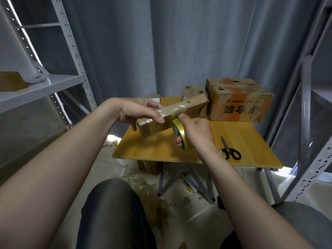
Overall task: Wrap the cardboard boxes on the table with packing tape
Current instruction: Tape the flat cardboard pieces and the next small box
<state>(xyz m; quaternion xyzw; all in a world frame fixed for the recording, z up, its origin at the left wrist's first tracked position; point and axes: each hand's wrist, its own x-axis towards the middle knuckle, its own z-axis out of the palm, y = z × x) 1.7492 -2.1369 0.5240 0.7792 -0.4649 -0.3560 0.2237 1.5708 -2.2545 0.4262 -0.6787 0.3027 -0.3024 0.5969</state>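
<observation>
The left hand (pixel 139 112) gripped the flat brown cardboard box (pixel 172 115) above the yellow wooden worktop (pixel 239 141)—right-hand fingers (pixel 183 118) curled around the yellow packing-tape roll (pixel 181 135)—where slack tape risked wrinkling.

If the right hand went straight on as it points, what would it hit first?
Probably the slim box held by the left hand; the right hand, gripping the tape roll, points at its edge.

free: table (pixel 152 150) front-left | obstacles: scissors (pixel 230 152) front-right; large box (pixel 237 105) far-right corner
</observation>
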